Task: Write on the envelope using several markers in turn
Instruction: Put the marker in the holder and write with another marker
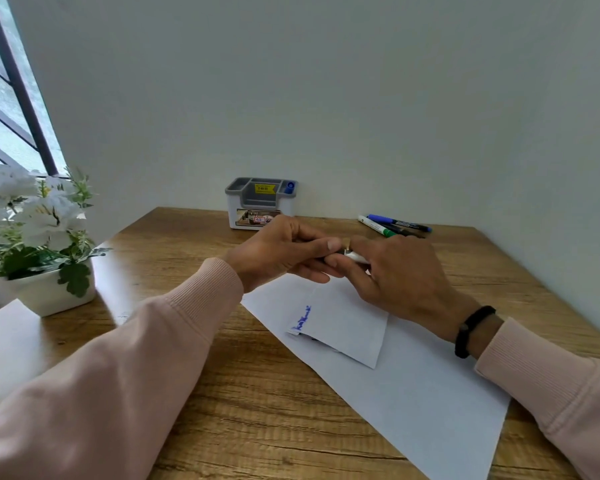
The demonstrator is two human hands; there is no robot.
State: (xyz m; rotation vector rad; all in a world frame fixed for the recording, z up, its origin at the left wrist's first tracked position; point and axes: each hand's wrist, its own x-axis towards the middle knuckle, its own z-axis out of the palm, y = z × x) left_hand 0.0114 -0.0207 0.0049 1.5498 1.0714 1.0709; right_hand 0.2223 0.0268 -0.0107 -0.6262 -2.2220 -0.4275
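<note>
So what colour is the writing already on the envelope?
Blue, on the envelope's left edge, seen in the head view.

A home study corner or small office: a wood-grain counter [257,393] pushed into plain pale walls, a grey-and-white desk organiser [260,202] just beyond the hands, loose markers [394,225] farther right, potted white flowers [32,230] by a barred window [11,98] at left.

I wear a pale pink sweatshirt; its left sleeve [118,358] and right sleeve [551,386] both end in ribbed cuffs. A black beaded bracelet [471,336] circles my right wrist. My hands are bare.
</note>
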